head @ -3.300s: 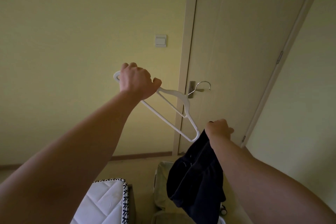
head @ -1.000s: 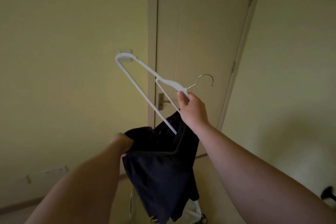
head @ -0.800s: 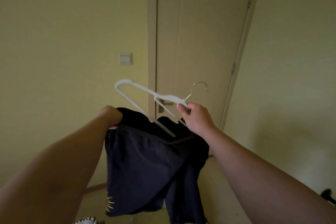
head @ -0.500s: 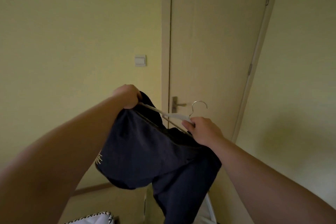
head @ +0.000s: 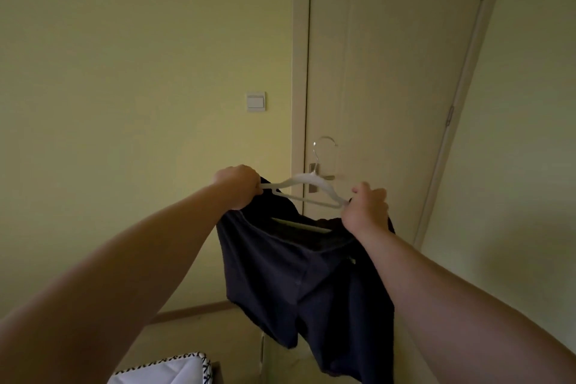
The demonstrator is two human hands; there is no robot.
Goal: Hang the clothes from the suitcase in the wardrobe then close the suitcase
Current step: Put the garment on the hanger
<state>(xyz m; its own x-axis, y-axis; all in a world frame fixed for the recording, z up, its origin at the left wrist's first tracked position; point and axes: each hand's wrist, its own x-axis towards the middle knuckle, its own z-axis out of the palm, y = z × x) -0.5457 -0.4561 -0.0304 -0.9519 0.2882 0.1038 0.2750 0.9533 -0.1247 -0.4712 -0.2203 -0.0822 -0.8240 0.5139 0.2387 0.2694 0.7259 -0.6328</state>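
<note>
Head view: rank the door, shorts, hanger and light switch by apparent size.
1. door
2. shorts, nearer the camera, so enlarged
3. hanger
4. light switch, farther off on the wall

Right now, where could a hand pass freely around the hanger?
Free: left of the left hand, below the light switch; right of the right hand, toward the door frame. Crowded: between the hands, filled by hanger and dark shorts.

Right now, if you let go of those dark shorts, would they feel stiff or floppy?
Probably floppy: the shorts sag in folds below the hanger, legs dangling. Likely light, since the thin hanger shows no bend. They might slip off: the left hand and right hand each grip a hanger end with the waistband.
</note>
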